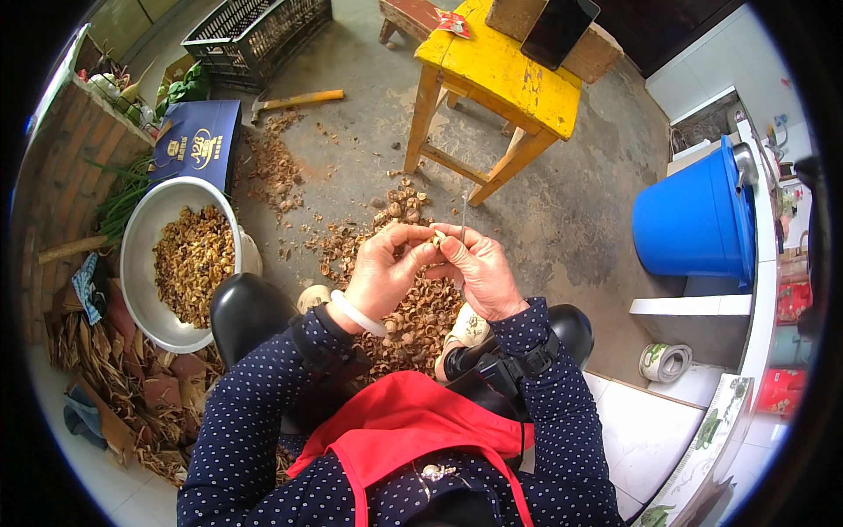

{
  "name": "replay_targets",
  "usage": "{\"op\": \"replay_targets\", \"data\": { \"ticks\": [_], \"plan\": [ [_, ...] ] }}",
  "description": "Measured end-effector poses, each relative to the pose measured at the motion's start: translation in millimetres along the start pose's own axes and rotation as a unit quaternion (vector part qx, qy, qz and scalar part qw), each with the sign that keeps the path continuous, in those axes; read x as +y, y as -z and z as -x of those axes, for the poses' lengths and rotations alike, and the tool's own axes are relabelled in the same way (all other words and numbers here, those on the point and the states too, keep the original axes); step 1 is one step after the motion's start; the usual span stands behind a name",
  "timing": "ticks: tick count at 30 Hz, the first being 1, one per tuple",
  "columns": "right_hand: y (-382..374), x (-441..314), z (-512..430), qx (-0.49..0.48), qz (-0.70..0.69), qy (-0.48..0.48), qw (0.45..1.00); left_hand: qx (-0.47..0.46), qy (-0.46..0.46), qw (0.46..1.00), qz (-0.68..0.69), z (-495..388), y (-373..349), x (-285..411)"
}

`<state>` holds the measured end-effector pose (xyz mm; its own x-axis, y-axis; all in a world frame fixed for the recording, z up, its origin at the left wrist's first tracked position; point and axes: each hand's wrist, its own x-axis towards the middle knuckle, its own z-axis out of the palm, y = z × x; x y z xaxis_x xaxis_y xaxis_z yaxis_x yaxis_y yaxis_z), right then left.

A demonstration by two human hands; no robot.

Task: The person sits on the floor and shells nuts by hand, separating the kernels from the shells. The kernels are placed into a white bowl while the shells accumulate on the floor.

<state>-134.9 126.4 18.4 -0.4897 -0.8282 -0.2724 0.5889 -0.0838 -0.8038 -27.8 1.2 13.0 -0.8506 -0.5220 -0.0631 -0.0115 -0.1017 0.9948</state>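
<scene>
My left hand (385, 273) and my right hand (484, 273) meet in front of me, fingertips together on a small pale piece of walnut (436, 238). A thin metal pick (463, 214) also sits in my right hand, its shaft pointing up past the fingers. Below both hands spreads a heap of cracked walnut shells (421, 323) on the floor between my feet. To the left, a metal basin (141, 263) holds a pile of shelled walnut kernels (194, 267). Part of the walnut piece is hidden by my fingers.
A yellow wooden stool (500, 72) stands ahead, bearing a phone (560, 29) propped on bricks. A hammer (299, 99) lies near a black plastic crate (257, 43). The blue box (197, 141) is behind the basin. A blue bucket (685, 217) stands at right.
</scene>
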Motion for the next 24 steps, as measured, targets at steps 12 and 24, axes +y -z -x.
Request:
{"op": "replay_targets", "data": {
  "ticks": [12,24],
  "plan": [
    [0,3,0,0.015,0.038,-0.023,0.999,-0.015,0.097,0.994,0.038,-2,4,-2],
    [-4,7,3,0.066,0.172,0.029,0.982,-0.023,-0.09,0.981,-0.172,1,-2,-1]
  ]
}}
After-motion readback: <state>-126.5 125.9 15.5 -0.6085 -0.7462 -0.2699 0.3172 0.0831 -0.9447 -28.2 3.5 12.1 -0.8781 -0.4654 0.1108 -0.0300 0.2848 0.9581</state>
